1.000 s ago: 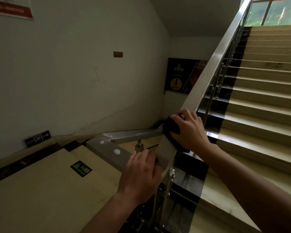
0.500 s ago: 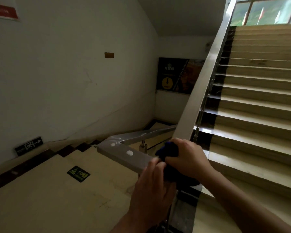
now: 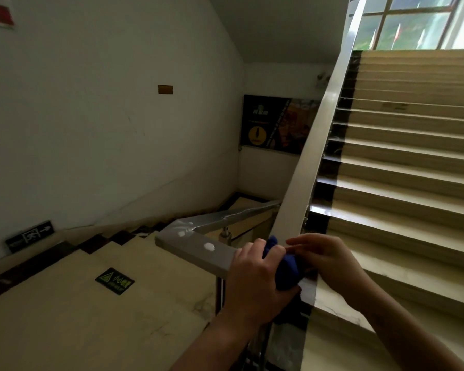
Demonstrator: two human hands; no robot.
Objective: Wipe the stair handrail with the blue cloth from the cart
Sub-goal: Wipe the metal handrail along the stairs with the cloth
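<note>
We are passing the bunched dark-blue cloth (image 3: 284, 266) from our right hand (image 3: 330, 261), fingers now loosening, into our left hand (image 3: 255, 279), now curling around it at the corner of the flat steel handrail (image 3: 306, 162), likely readying the landing rail's wipe.

Deep blue cloth (image 3: 285, 269). Pale silver-grey handrail (image 3: 308, 162), white blotches seen at corner. Stairs (image 3: 402, 167) beige, edged black. Wall (image 3: 91, 116) off-white. Floor sticker (image 3: 115, 281) black, green-marked.
</note>
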